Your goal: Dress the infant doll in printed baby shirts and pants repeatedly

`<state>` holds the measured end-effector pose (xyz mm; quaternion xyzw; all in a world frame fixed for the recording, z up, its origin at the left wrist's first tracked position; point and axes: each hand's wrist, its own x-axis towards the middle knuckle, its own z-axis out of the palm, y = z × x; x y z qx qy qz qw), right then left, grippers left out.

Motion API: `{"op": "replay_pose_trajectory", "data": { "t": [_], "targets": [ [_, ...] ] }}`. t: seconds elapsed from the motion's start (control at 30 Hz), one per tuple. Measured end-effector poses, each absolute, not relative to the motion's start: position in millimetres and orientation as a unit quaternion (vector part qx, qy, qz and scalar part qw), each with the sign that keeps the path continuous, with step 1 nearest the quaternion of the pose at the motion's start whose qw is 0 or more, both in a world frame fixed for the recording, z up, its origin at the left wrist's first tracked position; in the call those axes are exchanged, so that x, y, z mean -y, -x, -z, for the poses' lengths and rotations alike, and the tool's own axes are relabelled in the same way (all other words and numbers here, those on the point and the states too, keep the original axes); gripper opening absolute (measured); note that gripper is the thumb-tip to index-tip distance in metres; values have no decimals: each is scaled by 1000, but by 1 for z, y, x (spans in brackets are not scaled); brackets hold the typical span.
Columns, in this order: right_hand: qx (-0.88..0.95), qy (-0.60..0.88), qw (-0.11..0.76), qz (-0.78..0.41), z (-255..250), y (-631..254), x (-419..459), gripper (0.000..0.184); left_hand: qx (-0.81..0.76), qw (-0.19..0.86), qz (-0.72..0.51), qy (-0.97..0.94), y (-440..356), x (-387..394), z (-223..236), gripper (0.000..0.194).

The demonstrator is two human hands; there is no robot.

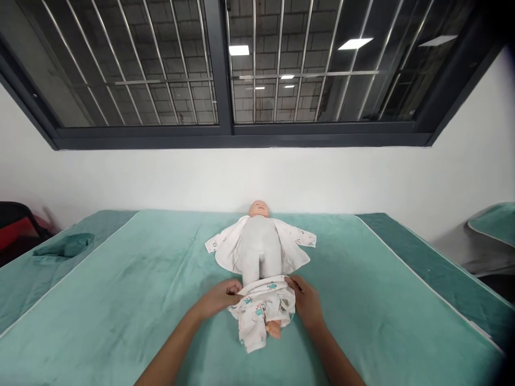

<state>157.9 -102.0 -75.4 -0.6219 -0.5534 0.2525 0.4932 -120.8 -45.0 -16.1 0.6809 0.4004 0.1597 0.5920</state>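
A baby doll (260, 241) lies on its back, head toward the wall, its grey-white cloth body bare in front. An open white printed jacket (295, 257) is spread under it, with its sleeves out to both sides. Printed baby pants (257, 305) are bunched round the doll's lower legs, and one foot (273, 328) pokes out at the bottom. My left hand (220, 298) pinches the waistband's left edge. On the right edge of the waistband, my right hand (306, 301) is closed on the cloth. One pant leg hangs flat toward me; the doll's other foot is hidden.
A green padded cover (120, 300) lies under the doll, with darker side strips edged in white piping. Behind it stand a white wall (181, 177) and a dark-framed barred window (225, 136). A red and black object (18, 230) is at far left.
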Motion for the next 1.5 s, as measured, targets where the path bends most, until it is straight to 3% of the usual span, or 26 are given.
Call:
{"op": "replay_pose_trajectory", "data": {
  "t": [0.1,0.37,0.67,0.9,1.03,1.2,1.5],
  "targets": [
    [546,624,508,-235,75,-158,104,36,-403,577,-187,-686,116,49,19,27],
    [567,563,515,-311,78,-163,105,36,-459,361,-369,-723,82,64,19,28],
    [565,520,501,-398,82,-158,127,36,-402,175,-216,-872,47,66,-7,22],
    [666,536,398,-333,70,-156,130,45,-525,308,-398,-687,68,47,13,18],
    [710,552,342,-273,68,-170,121,33,-551,318,-420,-647,84,43,34,17],
    [647,619,388,-217,78,-168,104,11,-546,345,-401,-649,92,49,48,20],
    [633,569,478,-215,61,-133,85,34,-517,422,-420,-615,84,43,40,43]
  ]
}}
